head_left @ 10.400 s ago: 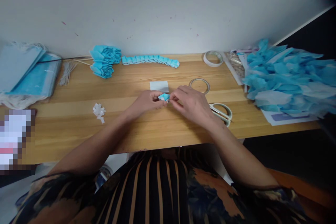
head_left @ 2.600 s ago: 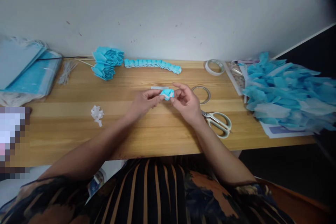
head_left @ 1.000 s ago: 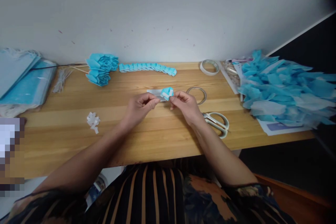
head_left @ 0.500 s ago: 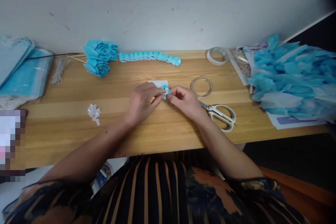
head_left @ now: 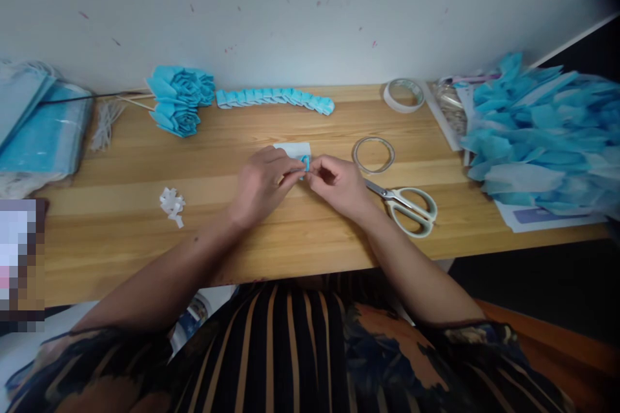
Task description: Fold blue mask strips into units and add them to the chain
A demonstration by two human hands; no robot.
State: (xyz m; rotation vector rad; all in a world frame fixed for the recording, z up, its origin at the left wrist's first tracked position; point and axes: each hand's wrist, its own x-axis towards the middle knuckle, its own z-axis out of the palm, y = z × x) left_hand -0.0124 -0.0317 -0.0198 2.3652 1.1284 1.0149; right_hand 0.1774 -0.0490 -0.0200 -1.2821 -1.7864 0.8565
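Observation:
Between my fingertips is a small folded piece of blue fabric (head_left: pixel 305 160), mostly covered by the fingers. My left hand (head_left: pixel 265 182) pinches it from the left. My right hand (head_left: pixel 339 186) comes in from the right with thumb and forefinger pinched at its edge. A pale flat piece (head_left: pixel 293 149) shows just behind the left fingers. Scissors (head_left: pixel 411 210) with cream handles lie by my right wrist, their blades partly hidden behind it. Beyond them rests a thin tape roll (head_left: pixel 374 155).
A row of folded blue pieces (head_left: pixel 274 100) and blue fabric flowers (head_left: pixel 179 100) lie near the wall. A wider tape roll (head_left: pixel 403 95) sits back right, beside a heap of blue fabric pieces (head_left: pixel 542 135). White scraps (head_left: pixel 172 204) lie left; packaged blue sheets (head_left: pixel 48 129) stand far left.
The blue piece between my fingers now shows as a small curled loop, its pale face turned out of sight. Both hands stay almost in place; the view has shifted slightly.

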